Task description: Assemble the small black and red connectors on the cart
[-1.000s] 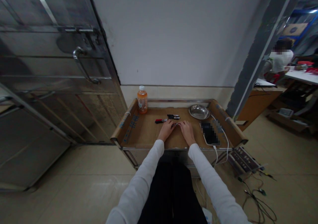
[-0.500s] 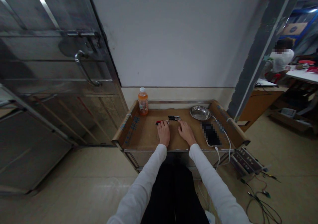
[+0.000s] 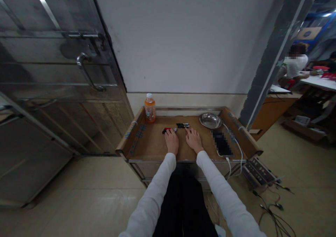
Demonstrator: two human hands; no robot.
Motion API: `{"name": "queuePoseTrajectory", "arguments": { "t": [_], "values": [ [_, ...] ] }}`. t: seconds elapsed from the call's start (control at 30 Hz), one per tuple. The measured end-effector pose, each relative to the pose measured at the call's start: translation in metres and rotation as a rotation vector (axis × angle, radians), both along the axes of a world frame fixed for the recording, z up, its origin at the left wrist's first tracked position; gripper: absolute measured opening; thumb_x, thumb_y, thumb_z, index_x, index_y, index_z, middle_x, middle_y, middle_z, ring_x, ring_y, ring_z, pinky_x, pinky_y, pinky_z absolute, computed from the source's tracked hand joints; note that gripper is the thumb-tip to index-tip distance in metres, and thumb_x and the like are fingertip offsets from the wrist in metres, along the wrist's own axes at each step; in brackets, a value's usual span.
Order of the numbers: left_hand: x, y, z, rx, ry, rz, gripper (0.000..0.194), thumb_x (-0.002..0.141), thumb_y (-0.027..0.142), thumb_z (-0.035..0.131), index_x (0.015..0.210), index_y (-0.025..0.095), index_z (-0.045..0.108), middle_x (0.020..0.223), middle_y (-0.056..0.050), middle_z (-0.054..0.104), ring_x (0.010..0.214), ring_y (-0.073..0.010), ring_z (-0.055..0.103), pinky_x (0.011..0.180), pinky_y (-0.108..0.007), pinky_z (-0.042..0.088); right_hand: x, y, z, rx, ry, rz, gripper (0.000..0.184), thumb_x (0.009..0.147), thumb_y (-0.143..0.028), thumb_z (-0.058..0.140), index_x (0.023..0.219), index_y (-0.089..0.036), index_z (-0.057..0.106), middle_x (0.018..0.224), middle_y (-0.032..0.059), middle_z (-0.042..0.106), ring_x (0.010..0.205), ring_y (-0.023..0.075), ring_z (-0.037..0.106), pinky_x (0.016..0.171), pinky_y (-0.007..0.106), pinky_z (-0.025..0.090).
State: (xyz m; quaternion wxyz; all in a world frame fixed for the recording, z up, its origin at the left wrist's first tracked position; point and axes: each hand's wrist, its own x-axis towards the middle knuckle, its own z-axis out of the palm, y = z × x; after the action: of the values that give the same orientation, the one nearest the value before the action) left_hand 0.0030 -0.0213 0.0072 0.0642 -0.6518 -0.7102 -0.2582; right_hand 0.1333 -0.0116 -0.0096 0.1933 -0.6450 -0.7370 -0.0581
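Observation:
Both of my hands rest on a cardboard-lined cart top [image 3: 149, 142]. My left hand [image 3: 172, 141] lies palm down with its fingertips touching a small red and black tool [image 3: 166, 130]. My right hand [image 3: 193, 139] lies flat beside it with fingers stretched out, its fingertips just short of a small black tool [image 3: 182, 125]. Neither hand is wrapped round anything.
An orange drink bottle [image 3: 149, 108] stands at the cart's back left. A steel bowl [image 3: 210, 120] sits at the back right, a phone [image 3: 222, 143] with a white cable in front of it. A metal door [image 3: 52, 72] is on the left, a power strip [image 3: 258, 172] and wires on the floor at right. A person sits far right.
My hands parted from a small item held between them. The left hand moved forward to the red and black tool, and the right hand settled flat nearer the black tool.

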Motion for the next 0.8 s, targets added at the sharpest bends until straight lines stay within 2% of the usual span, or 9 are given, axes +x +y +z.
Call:
{"name": "queuePoseTrajectory", "arguments": {
  "t": [0.2, 0.27, 0.4, 0.5, 0.67, 0.8],
  "values": [
    [0.009, 0.01, -0.006, 0.016, 0.068, -0.168, 0.029, 0.087, 0.011, 0.036, 0.111, 0.009, 0.052, 0.113, -0.019, 0.054, 0.107, -0.0283, 0.05, 0.091, -0.042, 0.042, -0.002, -0.001, 0.001, 0.013, -0.004, -0.023, 0.05, 0.089, -0.021, 0.04, 0.14, -0.026, 0.038, 0.114, 0.0109, 0.056, 0.102, 0.0232, 0.048, 0.085, 0.035, 0.035],
    [0.015, 0.015, -0.008, 0.018, 0.078, -0.208, 0.029, 0.087, 0.012, 0.036, 0.111, 0.01, 0.053, 0.115, -0.019, 0.054, 0.11, -0.0285, 0.049, 0.093, -0.043, 0.041, -0.001, -0.001, 0.001, 0.014, 0.006, -0.028, 0.049, 0.089, -0.02, 0.04, 0.138, -0.026, 0.04, 0.116, 0.0111, 0.055, 0.102, 0.0239, 0.048, 0.086, 0.037, 0.035],
    [0.023, 0.023, -0.01, 0.0, 0.095, -0.195, 0.027, 0.088, 0.012, 0.036, 0.109, 0.009, 0.054, 0.118, -0.02, 0.053, 0.112, -0.03, 0.048, 0.094, -0.044, 0.04, -0.002, 0.0, 0.003, 0.031, 0.056, -0.025, 0.037, 0.088, -0.018, 0.04, 0.123, -0.019, 0.053, 0.115, 0.0127, 0.055, 0.102, 0.0239, 0.048, 0.087, 0.037, 0.036],
    [0.024, 0.022, -0.008, 0.004, 0.097, -0.185, 0.027, 0.088, 0.012, 0.037, 0.108, 0.009, 0.054, 0.116, -0.02, 0.054, 0.111, -0.0302, 0.048, 0.093, -0.044, 0.04, -0.001, 0.0, 0.004, 0.039, 0.085, -0.034, 0.03, 0.088, -0.017, 0.039, 0.113, -0.016, 0.057, 0.111, 0.0134, 0.056, 0.102, 0.0235, 0.048, 0.088, 0.036, 0.037],
    [0.022, 0.02, -0.005, 0.019, 0.054, -0.19, 0.031, 0.088, 0.011, 0.036, 0.115, 0.011, 0.05, 0.118, -0.018, 0.053, 0.111, -0.0292, 0.048, 0.093, -0.044, 0.04, 0.001, -0.001, 0.005, 0.069, 0.109, 0.016, 0.039, 0.087, -0.014, 0.041, 0.124, -0.022, 0.051, 0.116, 0.0105, 0.054, 0.106, 0.0219, 0.047, 0.089, 0.034, 0.037],
    [0.022, 0.02, -0.006, 0.006, 0.038, -0.213, 0.028, 0.088, 0.011, 0.035, 0.109, 0.012, 0.053, 0.117, -0.018, 0.054, 0.111, -0.0295, 0.047, 0.094, -0.045, 0.039, 0.002, -0.001, 0.004, 0.065, 0.104, 0.025, 0.031, 0.087, -0.014, 0.043, 0.113, -0.022, 0.057, 0.115, 0.0099, 0.054, 0.106, 0.0217, 0.047, 0.088, 0.033, 0.037]
  ]
}}
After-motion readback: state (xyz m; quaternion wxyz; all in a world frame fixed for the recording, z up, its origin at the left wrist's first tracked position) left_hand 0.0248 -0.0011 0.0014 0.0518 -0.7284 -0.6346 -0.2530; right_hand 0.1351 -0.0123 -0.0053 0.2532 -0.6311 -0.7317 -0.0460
